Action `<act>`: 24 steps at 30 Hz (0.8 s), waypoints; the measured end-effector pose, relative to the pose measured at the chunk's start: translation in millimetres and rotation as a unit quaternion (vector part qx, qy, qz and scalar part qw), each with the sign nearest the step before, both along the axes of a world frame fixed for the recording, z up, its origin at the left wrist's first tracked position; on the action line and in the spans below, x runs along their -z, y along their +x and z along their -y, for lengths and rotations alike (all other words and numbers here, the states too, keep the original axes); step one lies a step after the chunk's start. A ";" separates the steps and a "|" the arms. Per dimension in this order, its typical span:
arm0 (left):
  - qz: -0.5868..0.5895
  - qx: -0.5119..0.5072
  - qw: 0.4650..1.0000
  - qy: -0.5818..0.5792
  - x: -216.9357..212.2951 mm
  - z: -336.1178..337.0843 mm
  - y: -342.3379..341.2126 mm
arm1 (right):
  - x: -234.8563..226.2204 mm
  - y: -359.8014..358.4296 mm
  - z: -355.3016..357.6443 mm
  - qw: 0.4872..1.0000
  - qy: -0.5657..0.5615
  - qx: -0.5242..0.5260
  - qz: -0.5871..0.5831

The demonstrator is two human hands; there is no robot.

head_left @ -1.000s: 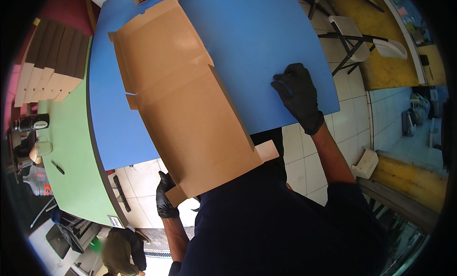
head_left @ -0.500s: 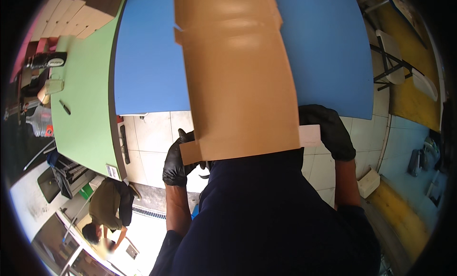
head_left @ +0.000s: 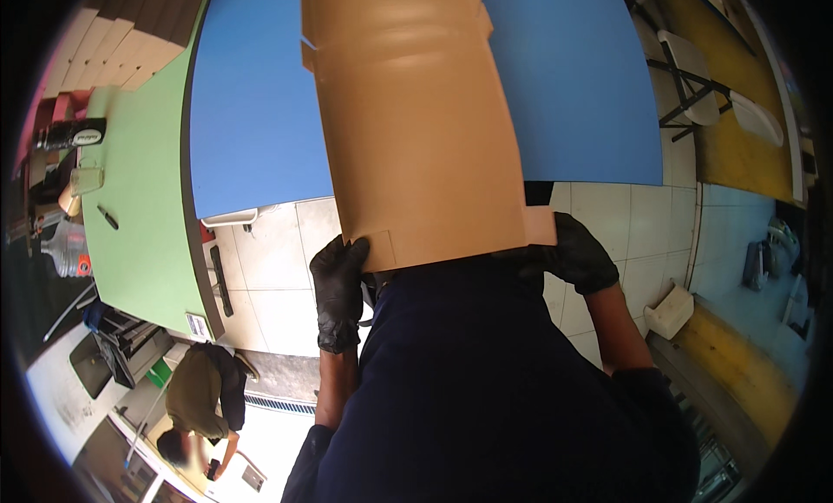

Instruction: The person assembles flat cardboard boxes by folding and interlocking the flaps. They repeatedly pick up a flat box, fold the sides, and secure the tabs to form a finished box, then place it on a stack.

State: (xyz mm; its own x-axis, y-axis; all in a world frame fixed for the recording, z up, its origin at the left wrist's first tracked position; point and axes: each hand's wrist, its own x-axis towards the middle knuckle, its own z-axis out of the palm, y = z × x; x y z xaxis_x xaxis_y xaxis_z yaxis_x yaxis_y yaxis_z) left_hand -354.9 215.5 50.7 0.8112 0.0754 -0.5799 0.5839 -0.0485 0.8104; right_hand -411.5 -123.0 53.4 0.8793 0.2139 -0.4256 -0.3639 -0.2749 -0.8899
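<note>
A large flat brown cardboard sheet (head_left: 416, 130) with flaps lies lengthwise over the blue table (head_left: 252, 121), its near end hanging past the table edge against my dark blue shirt. My left hand (head_left: 338, 290), in a black glove, grips the sheet's near left corner. My right hand (head_left: 568, 253), also black-gloved, holds the near right corner at a small flap. Both hands are below the table edge, close to my body.
A green table (head_left: 139, 225) joins the blue one on the left, with a pen, a cup and stacked flat cardboard (head_left: 113, 43) at its far end. A folding chair (head_left: 703, 78) stands at right. Another person (head_left: 200, 399) bends over at lower left. The floor is white tile.
The cardboard has swung from slanted to lengthwise and slid toward me. My right hand left the blue table and took the near right corner; my left hand moved up on the left corner.
</note>
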 end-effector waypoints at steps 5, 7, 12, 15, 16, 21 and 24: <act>-0.005 0.110 0.994 -0.001 1.3 -2.0 5.5 | -13.4 8.5 -17.2 0.951 0.123 0.238 -0.155; -0.059 0.182 0.981 -0.013 0.5 -4.3 6.8 | -14.1 10.6 -20.2 0.955 0.116 0.246 -0.118; -0.096 0.245 0.964 -0.019 -5.0 3.1 16.9 | -14.3 13.4 -5.4 0.955 0.128 0.264 -0.047; -0.112 0.249 0.960 -0.061 -7.5 22.0 25.3 | -10.1 19.4 7.3 0.972 0.037 0.221 0.067; -0.124 0.258 0.957 -0.054 -7.8 29.0 28.5 | -6.9 22.7 6.8 0.967 -0.081 0.173 0.167; 0.175 0.490 0.836 -0.175 -6.7 68.2 42.3 | -7.1 26.2 -13.5 0.882 0.243 0.392 0.092; 0.179 0.474 0.822 -0.258 -41.8 78.8 70.4 | -53.5 25.3 20.2 0.920 0.081 0.365 0.115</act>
State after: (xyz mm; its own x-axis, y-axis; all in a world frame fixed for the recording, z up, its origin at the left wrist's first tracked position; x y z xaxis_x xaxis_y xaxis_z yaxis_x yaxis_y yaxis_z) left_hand -284.5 136.7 92.6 0.4889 -0.8711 -0.0470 0.2011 0.0602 0.9777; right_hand -386.3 -143.3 106.9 0.8764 -0.4257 -0.2253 -0.1958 0.1125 -0.9742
